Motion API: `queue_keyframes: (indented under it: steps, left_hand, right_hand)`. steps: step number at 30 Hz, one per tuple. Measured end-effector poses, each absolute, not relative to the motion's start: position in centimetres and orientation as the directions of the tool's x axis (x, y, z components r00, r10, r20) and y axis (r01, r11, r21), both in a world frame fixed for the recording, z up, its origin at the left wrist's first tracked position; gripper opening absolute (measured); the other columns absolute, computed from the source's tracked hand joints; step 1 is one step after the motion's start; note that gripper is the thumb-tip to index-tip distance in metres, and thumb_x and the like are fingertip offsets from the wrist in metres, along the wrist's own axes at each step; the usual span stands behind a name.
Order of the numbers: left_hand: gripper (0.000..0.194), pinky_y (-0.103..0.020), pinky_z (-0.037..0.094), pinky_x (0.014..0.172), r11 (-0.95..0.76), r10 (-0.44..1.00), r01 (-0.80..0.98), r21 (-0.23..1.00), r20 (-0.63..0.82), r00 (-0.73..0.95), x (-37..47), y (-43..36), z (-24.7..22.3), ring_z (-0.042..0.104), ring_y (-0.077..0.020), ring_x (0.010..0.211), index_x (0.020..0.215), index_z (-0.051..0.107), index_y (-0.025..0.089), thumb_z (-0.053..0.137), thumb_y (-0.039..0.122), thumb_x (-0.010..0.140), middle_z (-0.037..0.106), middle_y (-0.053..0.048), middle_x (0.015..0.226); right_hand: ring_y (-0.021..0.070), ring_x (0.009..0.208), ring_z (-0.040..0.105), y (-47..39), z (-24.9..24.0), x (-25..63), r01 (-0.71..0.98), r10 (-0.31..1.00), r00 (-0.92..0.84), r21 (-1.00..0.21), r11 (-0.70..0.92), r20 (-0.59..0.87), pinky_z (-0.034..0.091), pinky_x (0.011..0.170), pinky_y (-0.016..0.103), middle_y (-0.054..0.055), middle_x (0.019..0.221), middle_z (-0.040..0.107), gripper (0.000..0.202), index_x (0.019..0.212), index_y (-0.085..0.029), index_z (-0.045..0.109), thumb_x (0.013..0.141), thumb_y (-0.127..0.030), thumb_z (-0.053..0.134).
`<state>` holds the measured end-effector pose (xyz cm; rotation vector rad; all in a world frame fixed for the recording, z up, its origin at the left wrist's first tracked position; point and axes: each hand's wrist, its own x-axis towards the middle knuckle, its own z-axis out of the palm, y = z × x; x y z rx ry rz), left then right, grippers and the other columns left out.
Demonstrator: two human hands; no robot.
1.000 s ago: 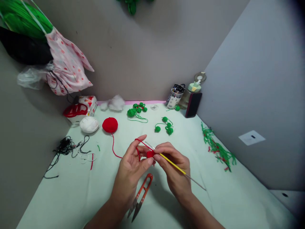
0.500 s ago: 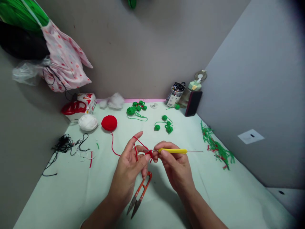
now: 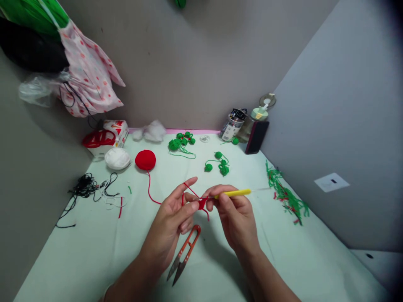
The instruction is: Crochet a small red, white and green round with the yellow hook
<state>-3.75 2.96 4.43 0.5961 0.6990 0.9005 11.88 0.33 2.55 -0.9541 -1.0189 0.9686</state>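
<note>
Between thumb and fingers my left hand (image 3: 171, 218) pinches a small red crochet piece (image 3: 202, 204). Red yarn loops over its raised index finger and runs back to a red yarn ball (image 3: 145, 160). My right hand (image 3: 234, 214) grips a crochet hook (image 3: 234, 193) by its yellow handle, with the metal tip at the top edge of the red piece. A short red tail hangs from the piece. Just below my hands lie orange-handled thread snips (image 3: 185, 253), blades toward me.
Green crocheted balls (image 3: 220, 163) lie beyond my hands. A white yarn ball (image 3: 117, 159) and tangled black yarn (image 3: 85, 186) are at left, green and red yarn scraps (image 3: 286, 193) at right. A pen tin (image 3: 231, 128) and a phone (image 3: 257, 137) stand at the back right.
The hook's handle has tilted up at its right end. The red piece has turned in my left fingers, and its yarn tail now hangs out to the right. The view has shifted slightly.
</note>
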Motion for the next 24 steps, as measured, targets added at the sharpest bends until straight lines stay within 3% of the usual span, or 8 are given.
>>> queue_keyframes:
  steps: [3, 6, 9, 11, 13, 17, 24]
  left_hand:
    - [0.05, -0.018, 0.03, 0.049, 0.443, 0.879, -0.464, 0.767, -0.27, 0.394, -4.1, 3.1, 4.4, 0.035, -0.0013, 0.05, 0.133, 0.073, 0.024, 0.085, 0.023, 0.084, 0.063, 0.004, 0.083]
    - [0.053, -0.02, 0.032, 0.05, 0.36, 0.915, -0.399, 0.844, -0.236, 0.327, -4.1, 3.1, 4.2, 0.038, -0.0043, 0.053, 0.137, 0.07, 0.025, 0.084, 0.027, 0.086, 0.064, 0.004, 0.081]
    - [0.059, -0.021, 0.042, 0.058, 0.248, 0.96, -0.303, 0.92, -0.19, 0.208, -4.0, 3.1, 3.9, 0.049, -0.0088, 0.06, 0.14, 0.067, 0.022, 0.085, 0.028, 0.084, 0.067, 0.003, 0.079]
    - [0.062, -0.023, 0.047, 0.064, 0.205, 0.974, -0.26, 0.943, -0.169, 0.153, -3.9, 3.0, 3.8, 0.053, -0.0109, 0.064, 0.139, 0.067, 0.02, 0.086, 0.028, 0.081, 0.068, 0.003, 0.078]
    - [0.061, -0.024, 0.047, 0.064, 0.196, 0.976, -0.252, 0.948, -0.164, 0.144, -3.9, 3.0, 3.8, 0.053, -0.0111, 0.063, 0.137, 0.068, 0.021, 0.087, 0.029, 0.079, 0.068, 0.004, 0.077]
    - [0.055, -0.023, 0.046, 0.062, 0.189, 0.977, -0.279, 0.941, -0.152, 0.149, -3.9, 3.0, 4.0, 0.052, -0.0099, 0.061, 0.132, 0.072, 0.022, 0.088, 0.031, 0.08, 0.068, 0.004, 0.076]
    - [0.052, -0.022, 0.047, 0.062, 0.181, 0.981, -0.293, 0.939, -0.152, 0.121, -3.6, 2.9, 3.8, 0.052, -0.0099, 0.061, 0.129, 0.074, 0.023, 0.088, 0.028, 0.079, 0.069, 0.004, 0.075]
  right_hand:
    - [0.0151, 0.067, 0.068, 0.3, 2.9, 12.0, -0.2, 0.95, 0.193, -0.938, 0.284, 0.247, 0.06, 0.068, 0.031, 0.005, 0.09, 0.077, 0.024, 0.093, -0.021, 0.074, 0.104, -0.04, 0.063]
    - [0.0165, 0.073, 0.071, -0.3, 3.2, 12.0, 0.059, 0.894, 0.166, -0.91, 0.411, 0.415, 0.06, 0.071, 0.032, 0.006, 0.093, 0.076, 0.021, 0.1, -0.023, 0.073, 0.108, -0.027, 0.054]
    - [0.0212, 0.086, 0.074, -0.9, 3.4, 11.9, 0.419, 0.777, 0.004, -0.706, 0.571, 0.63, 0.061, 0.075, 0.036, 0.008, 0.096, 0.078, 0.023, 0.11, -0.024, 0.072, 0.104, -0.013, 0.052]
    - [0.0227, 0.09, 0.075, -1.1, 3.5, 11.9, 0.536, 0.701, -0.091, -0.559, 0.633, 0.707, 0.061, 0.074, 0.035, 0.01, 0.098, 0.079, 0.026, 0.114, -0.023, 0.07, 0.101, -0.009, 0.053]
    - [0.022, 0.089, 0.076, -1.1, 3.5, 11.9, 0.554, 0.681, -0.097, -0.529, 0.643, 0.726, 0.061, 0.073, 0.034, 0.01, 0.099, 0.079, 0.028, 0.115, -0.022, 0.069, 0.1, -0.006, 0.053]
    - [0.0213, 0.087, 0.074, -1.0, 3.5, 11.9, 0.485, 0.734, -0.052, -0.625, 0.612, 0.677, 0.061, 0.075, 0.036, 0.008, 0.092, 0.077, 0.027, 0.112, -0.023, 0.068, 0.1, -0.005, 0.051]
    - [0.021, 0.088, 0.075, -1.0, 3.4, 11.7, 0.54, 0.692, -0.044, -0.565, 0.623, 0.721, 0.062, 0.074, 0.034, 0.009, 0.097, 0.078, 0.031, 0.117, -0.024, 0.069, 0.1, -0.005, 0.051]
